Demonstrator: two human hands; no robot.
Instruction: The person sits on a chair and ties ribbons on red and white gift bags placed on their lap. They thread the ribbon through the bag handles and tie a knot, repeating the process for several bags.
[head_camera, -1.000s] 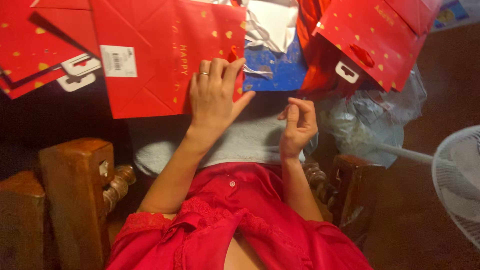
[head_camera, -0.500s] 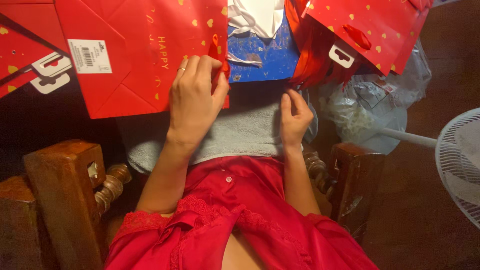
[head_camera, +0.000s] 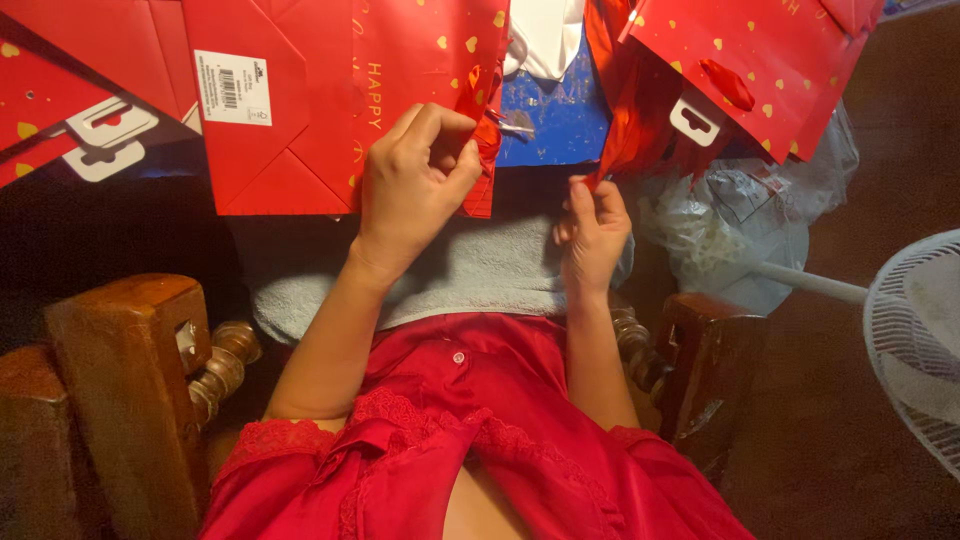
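Observation:
A flat red gift bag (head_camera: 330, 90) with gold hearts and a white barcode sticker lies ahead of my lap. My left hand (head_camera: 415, 175) rests on its right edge, fingers curled around a red ribbon handle (head_camera: 487, 135) there. My right hand (head_camera: 593, 235) is to the right, with thumb and fingertips pinching the lower end of a shiny red ribbon strip (head_camera: 612, 140) that runs up to a second red gift bag (head_camera: 770, 70). A grey towel (head_camera: 470, 270) covers my lap beneath both hands.
A blue sheet (head_camera: 555, 120) and white paper (head_camera: 545, 35) lie between the bags. More red bags (head_camera: 60, 100) are at the left. A clear plastic bag (head_camera: 740, 220) and a white fan (head_camera: 915, 340) are at the right. Wooden chair arms (head_camera: 120, 380) flank me.
My left hand went from lying flat on the bag to curling around the ribbon at its edge. My right hand rose and pinched the red ribbon strip.

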